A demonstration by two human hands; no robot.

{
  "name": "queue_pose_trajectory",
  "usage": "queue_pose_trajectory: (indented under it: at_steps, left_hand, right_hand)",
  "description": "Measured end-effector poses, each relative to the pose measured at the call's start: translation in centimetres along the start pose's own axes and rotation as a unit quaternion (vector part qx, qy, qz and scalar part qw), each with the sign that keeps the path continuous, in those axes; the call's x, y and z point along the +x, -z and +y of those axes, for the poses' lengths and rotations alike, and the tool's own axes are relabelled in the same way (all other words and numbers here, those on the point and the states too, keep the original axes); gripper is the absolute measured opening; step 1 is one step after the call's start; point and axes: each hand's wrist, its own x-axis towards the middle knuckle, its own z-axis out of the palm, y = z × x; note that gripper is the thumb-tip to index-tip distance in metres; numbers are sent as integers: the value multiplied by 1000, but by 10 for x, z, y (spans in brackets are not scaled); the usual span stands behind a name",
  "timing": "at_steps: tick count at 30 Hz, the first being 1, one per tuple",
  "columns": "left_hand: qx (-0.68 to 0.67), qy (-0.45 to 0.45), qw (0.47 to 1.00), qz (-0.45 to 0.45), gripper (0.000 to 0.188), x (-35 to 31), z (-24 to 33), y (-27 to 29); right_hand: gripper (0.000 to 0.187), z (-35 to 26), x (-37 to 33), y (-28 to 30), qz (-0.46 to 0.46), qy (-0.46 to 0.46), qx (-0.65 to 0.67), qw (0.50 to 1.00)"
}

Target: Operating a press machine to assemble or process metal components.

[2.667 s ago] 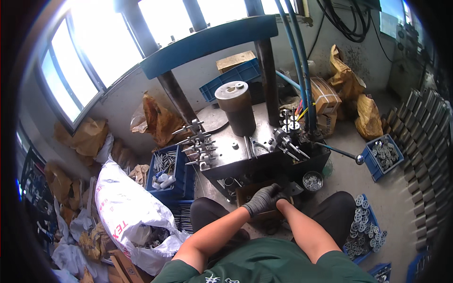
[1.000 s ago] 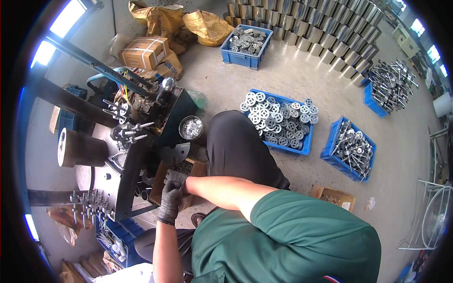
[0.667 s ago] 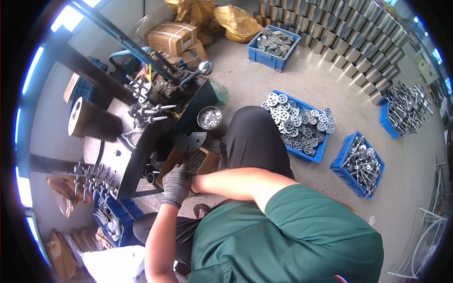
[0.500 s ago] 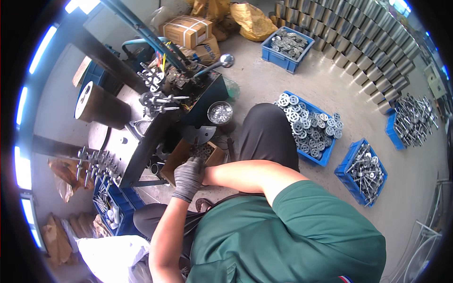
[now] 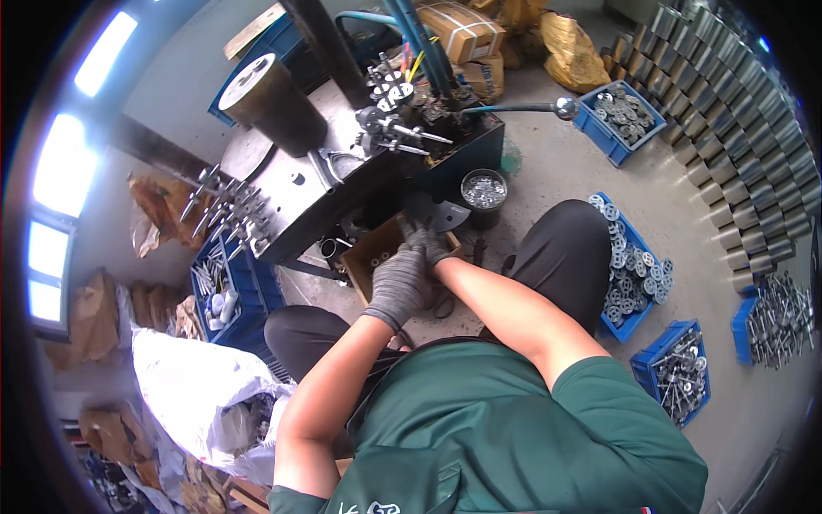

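Note:
My left hand point(image 5: 398, 285), in a grey knitted glove, meets my right hand point(image 5: 429, 243) above an open cardboard box point(image 5: 358, 271). The left fingers bend in against the right hand; whatever they grip, if anything, is hidden. A darker-looking grey glove covers my right hand, whose fingers point away from me and look spread, with nothing visible in them. Small ring-shaped metal parts point(image 5: 382, 258) lie inside the box, partly covered by my hands. Just beyond is a flat grey metal plate point(image 5: 447, 216) with a curved edge.
A metal worktable point(image 5: 291, 194) carries a dark cylinder point(image 5: 282, 107) and shafted parts point(image 5: 396, 128). Beside it stand a lever point(image 5: 522, 108) and a bucket of shiny pieces point(image 5: 484, 190). Blue crates point(image 5: 629, 321) of metal parts sit at right; a white sack point(image 5: 184, 385) lies at left.
The view has swung left, shifting the surroundings rightward in the picture. My right hand, earlier mostly hidden behind the left, now shows beside it. Both hands remain together over the cardboard box.

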Motion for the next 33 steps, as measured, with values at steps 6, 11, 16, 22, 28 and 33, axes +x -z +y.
queue_pose_trajectory:
  at_steps: [6,11,16,22,28,33]
  left_hand:
    - [-252,25,960,-116,43,5,20,3]
    - [-244,-1,970,7,35,23,21,2]
    - [-421,25,877,232,37,25,-3,-43]
    - [-678,165,709,103,34,18,-2,-88]
    - [-760,173,623,57,21,18,2,-83]
    - [-713,165,671,116,11,19,8,-83]
  right_hand:
    - [89,-11,-14,27,-125,-87,229,962]
    - [59,40,46,-48,-53,-118,319,939]
    - [28,34,38,8,-51,52,54,996]
    - [16,12,20,43,85,-155,803,570]
    - [10,18,29,35,92,-173,785,588]
    - [15,16,31,44,134,-220,800,542]
